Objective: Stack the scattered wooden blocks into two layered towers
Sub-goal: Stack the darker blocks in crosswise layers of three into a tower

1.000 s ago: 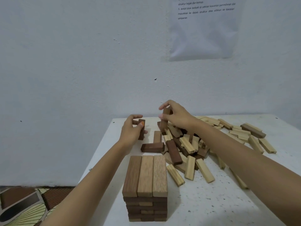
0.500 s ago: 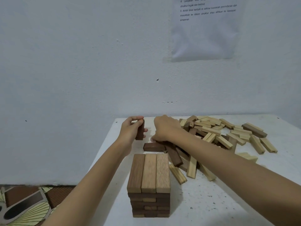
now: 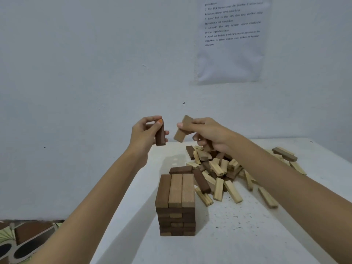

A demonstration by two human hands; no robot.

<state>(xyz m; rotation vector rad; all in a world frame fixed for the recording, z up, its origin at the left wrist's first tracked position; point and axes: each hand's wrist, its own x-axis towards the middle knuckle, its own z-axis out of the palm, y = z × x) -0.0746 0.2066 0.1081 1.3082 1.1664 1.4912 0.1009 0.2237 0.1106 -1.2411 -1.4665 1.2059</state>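
Observation:
A tower of wooden blocks [image 3: 176,204] stands near the white table's front left, several layers high, with three blocks side by side on top. My left hand [image 3: 144,136] is raised above the table and pinches a dark brown block [image 3: 160,135] held upright. Close beside it, my right hand [image 3: 207,133] grips a lighter brown block [image 3: 182,132] tilted between thumb and fingers. Behind the tower lies a heap of scattered light and dark blocks [image 3: 219,168].
The white table [image 3: 247,235] has its left edge running close to the tower. More loose blocks [image 3: 284,154] lie toward the right rear. A printed sheet [image 3: 232,39] hangs on the wall. Patterned floor [image 3: 22,239] shows at lower left.
My right hand has come up off the heap with a lighter brown block. My left hand has risen too, still holding its dark block. The two hands are now close together above the table.

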